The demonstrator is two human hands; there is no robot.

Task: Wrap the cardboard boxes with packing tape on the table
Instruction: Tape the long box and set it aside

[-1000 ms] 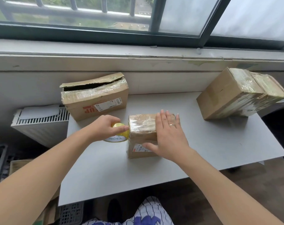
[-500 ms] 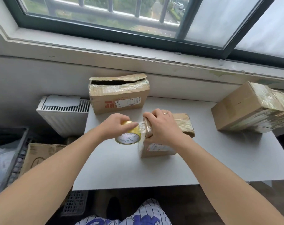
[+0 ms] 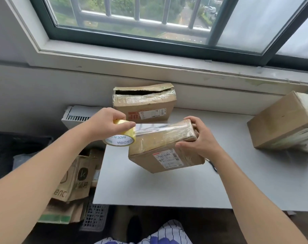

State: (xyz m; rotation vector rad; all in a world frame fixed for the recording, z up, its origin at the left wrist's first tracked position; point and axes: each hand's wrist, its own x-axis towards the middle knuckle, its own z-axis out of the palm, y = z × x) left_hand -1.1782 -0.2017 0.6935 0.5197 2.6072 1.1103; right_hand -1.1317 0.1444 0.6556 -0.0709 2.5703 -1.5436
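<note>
Left hand (image 3: 105, 123) round tape roll (image 3: 121, 140), strip (image 3: 149, 126) stretched onto small box (image 3: 160, 154); right hand (image 3: 202, 140) clamped on its far end, tilted over table (image 3: 167, 191). Probably light, stiff, slick where taped; best gripped on bare cardboard edges.

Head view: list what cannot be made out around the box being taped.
Head view throughout.
Right end of the small box: hidden behind the right hand.
Top of the tape roll: covered by the left hand.
Text on its label: too small to read.
Right part of the large box: cut by the frame edge.
Inside of the open box: too dark.
</note>
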